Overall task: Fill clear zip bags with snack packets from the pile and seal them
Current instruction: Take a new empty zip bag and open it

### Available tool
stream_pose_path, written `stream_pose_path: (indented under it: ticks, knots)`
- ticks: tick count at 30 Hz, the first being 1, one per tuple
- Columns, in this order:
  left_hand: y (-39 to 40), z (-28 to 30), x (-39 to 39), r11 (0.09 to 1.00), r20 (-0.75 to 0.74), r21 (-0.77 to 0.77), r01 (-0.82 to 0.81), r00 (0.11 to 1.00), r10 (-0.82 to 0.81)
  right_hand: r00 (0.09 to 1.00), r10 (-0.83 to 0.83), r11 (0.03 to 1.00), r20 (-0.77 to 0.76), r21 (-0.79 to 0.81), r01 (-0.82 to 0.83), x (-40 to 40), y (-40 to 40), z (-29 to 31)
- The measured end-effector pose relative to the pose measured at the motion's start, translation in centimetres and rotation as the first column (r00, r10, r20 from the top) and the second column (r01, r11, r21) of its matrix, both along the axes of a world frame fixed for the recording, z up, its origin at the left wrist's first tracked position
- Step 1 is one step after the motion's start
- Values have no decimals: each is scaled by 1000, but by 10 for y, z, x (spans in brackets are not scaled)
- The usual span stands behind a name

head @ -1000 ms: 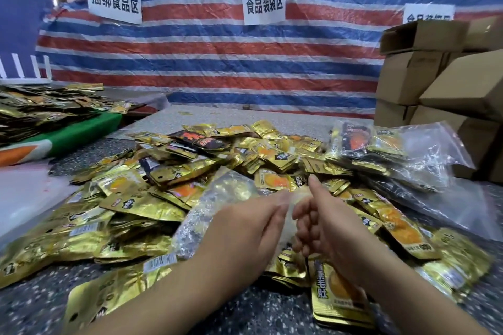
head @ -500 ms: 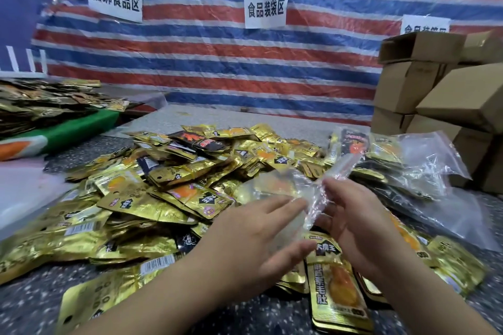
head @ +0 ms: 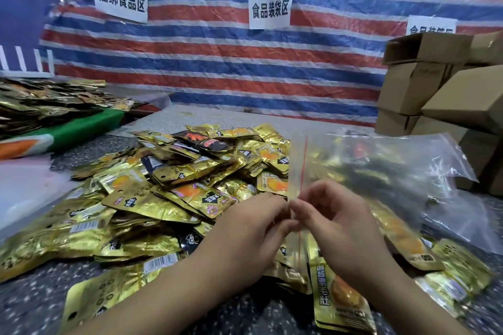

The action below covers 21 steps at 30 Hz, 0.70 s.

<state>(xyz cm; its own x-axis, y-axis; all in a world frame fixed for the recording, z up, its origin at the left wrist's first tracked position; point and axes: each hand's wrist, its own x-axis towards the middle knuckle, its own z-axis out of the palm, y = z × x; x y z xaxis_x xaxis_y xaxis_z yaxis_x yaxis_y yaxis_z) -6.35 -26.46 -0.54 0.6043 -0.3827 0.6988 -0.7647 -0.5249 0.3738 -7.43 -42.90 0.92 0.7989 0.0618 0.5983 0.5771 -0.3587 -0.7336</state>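
Head view: both hands meet above the near edge of the pile of snack packets (head: 174, 187). The left hand (head: 253, 228) and the right hand (head: 334, 223) each pinch the red-striped zip edge of one clear zip bag (head: 362, 168), fingertips nearly touching at the strip. The bag hangs open-side toward the hands, its body extending right of the pile's centre. Contents of the held bag cannot be determined. Filled zip bags (head: 441, 179) lie right of the pile. Cardboard boxes (head: 435, 84) stand beyond the pile, to its right.
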Motion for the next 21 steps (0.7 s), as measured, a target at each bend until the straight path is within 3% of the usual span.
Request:
stream_pose_path:
  ticks: [6,13,21]
  knots:
    - [2,-3,3,999,-34,-35,-16,999,15,955,142,989,-260,72,-128,-1,-5,5]
    - [0,5,-1,997,17,-75,-2,1000,3,986,65,993,-152,112,-48,-4,2,3]
    - [8,12,0,998,135,55,5,991,-12,912,295,926,-285,320,-200,-11,8,8]
